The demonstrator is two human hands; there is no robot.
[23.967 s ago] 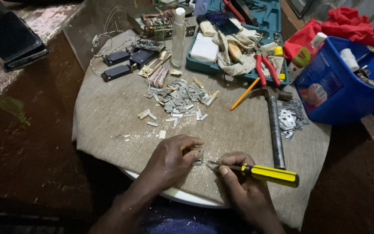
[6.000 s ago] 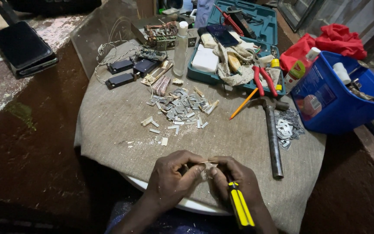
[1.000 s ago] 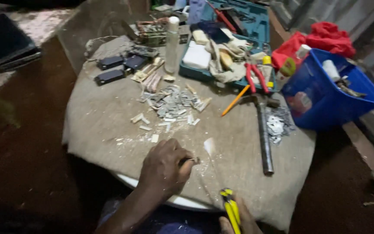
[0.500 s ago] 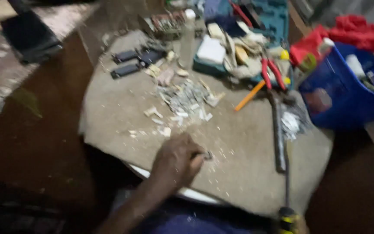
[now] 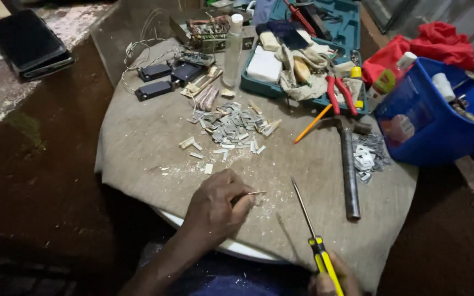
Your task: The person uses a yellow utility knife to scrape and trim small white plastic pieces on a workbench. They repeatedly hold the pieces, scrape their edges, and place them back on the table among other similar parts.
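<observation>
Grey cloth covers the round worktop [image 5: 138,164], and the left hand [image 5: 215,211] rests on it near the six o'clock edge, its fingers curled together and pinching a thin metal strip [image 5: 254,193] that pokes out toward three o'clock. Pale crumbs lie on the cloth just beside that strip. The right hand [image 5: 330,279] shows only partly at the bottom edge, at about five o'clock from the left one; it is closed around the yellow and black handle of a screwdriver [image 5: 309,233], whose slim shaft points up toward eleven o'clock with its tip near the strip but apart from it. At twelve o'clock from the left hand lies a heap of small metal pieces [image 5: 231,126]. A hammer [image 5: 349,170] lies lengthwise at two o'clock, next to a second small pile of metal bits [image 5: 367,156]. Farther off are an orange pencil [image 5: 312,124], red pliers [image 5: 340,94], a teal tool case [image 5: 352,27], a clear bottle [image 5: 233,50], black boxes with wires [image 5: 154,89], a blue bin [image 5: 440,131] and a red cloth [image 5: 440,44].
</observation>
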